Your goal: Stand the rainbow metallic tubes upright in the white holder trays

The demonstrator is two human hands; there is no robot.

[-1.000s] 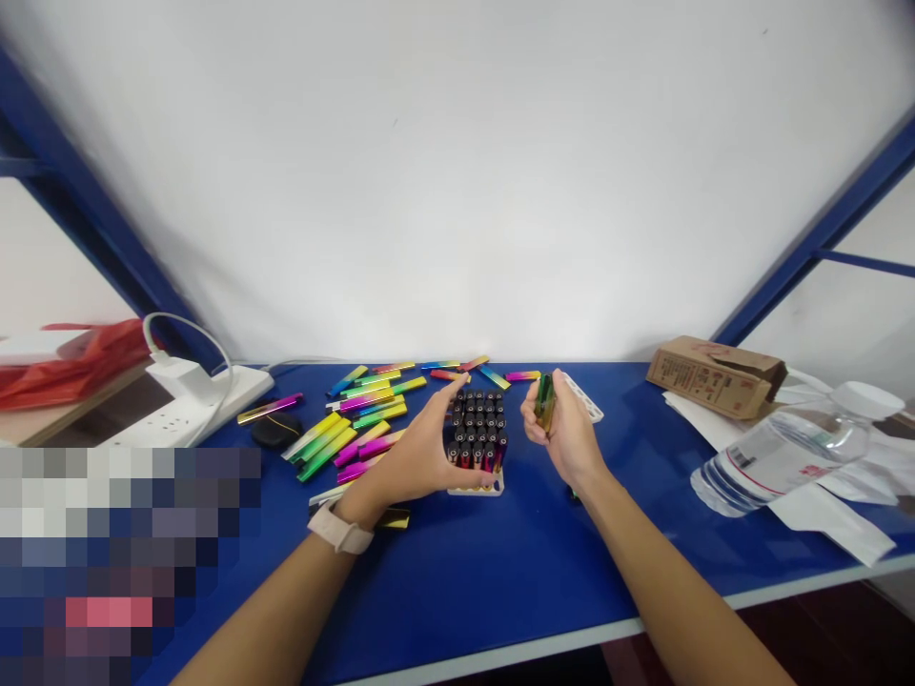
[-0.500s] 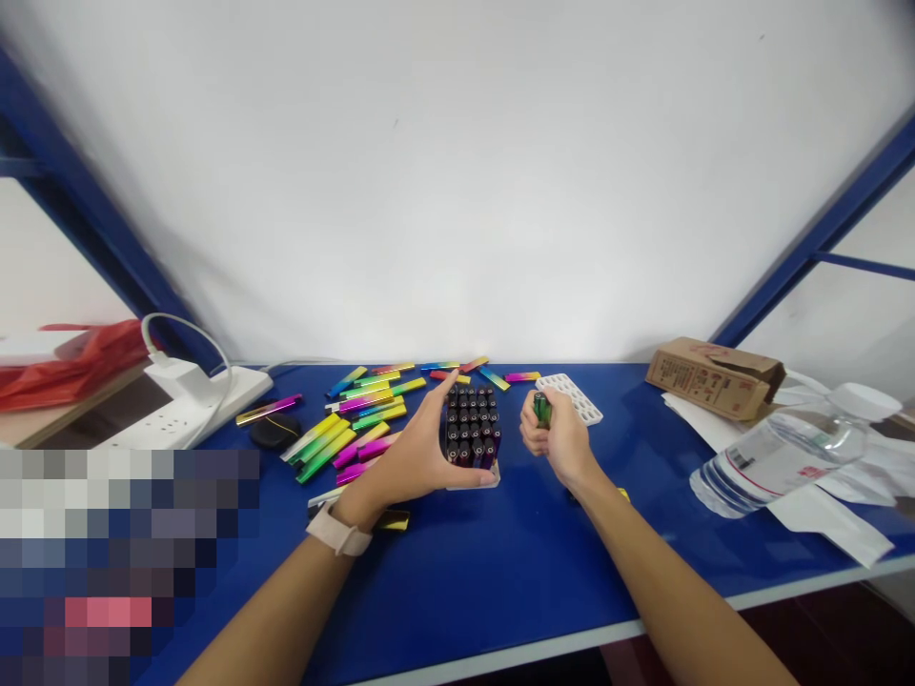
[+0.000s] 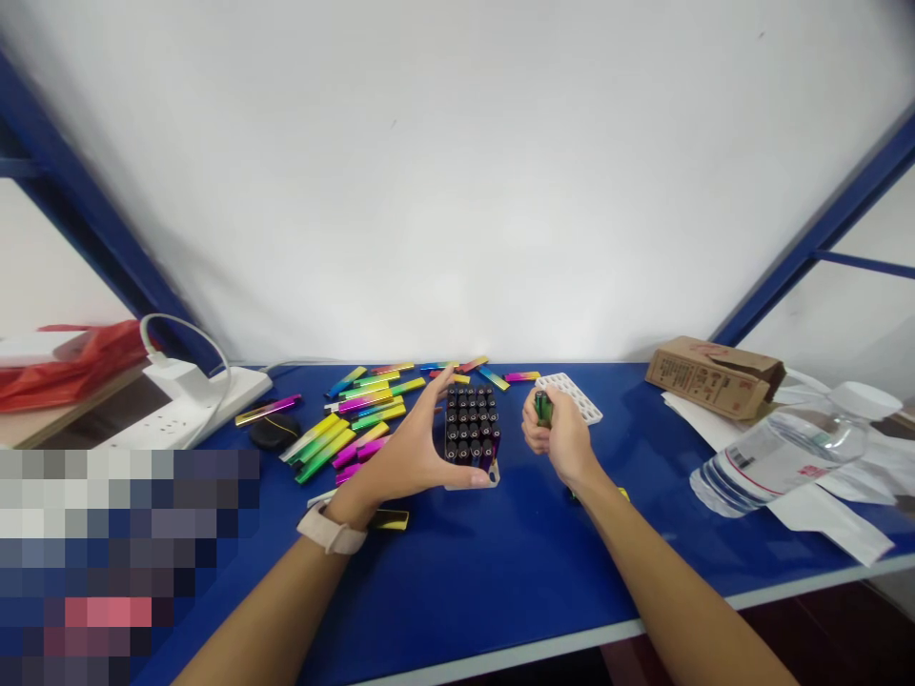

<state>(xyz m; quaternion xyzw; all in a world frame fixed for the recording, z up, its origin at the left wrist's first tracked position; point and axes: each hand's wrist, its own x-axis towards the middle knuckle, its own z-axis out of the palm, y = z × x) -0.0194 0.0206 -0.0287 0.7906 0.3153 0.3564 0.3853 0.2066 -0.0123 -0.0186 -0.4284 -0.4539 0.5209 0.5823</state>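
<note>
A block of upright lighters (image 3: 472, 417), black ends up, stands in a white holder (image 3: 490, 479) at the middle of the table. My left hand (image 3: 415, 448) curves around its left side, thumb stretched along the front and fingers apart; whether it touches the lighters I cannot tell. To the right of the block, my right hand (image 3: 563, 433) is closed on a shiny green lighter (image 3: 543, 410), its end poking out above the fist; any others inside the fist are hidden. Behind that hand lies a white tray with oval holes (image 3: 584, 404).
Several loose metallic-coloured lighters (image 3: 325, 446) lie left of and behind the block. A black mouse (image 3: 275, 433) and a power strip (image 3: 161, 419) are at the left. At the right are a cardboard box (image 3: 715, 376), a water bottle (image 3: 782, 455) and white paper (image 3: 833, 526).
My left hand has slid slightly left and its thumb has drawn back a little along the block's front. My right hand, with the green lighter, has barely moved.
</note>
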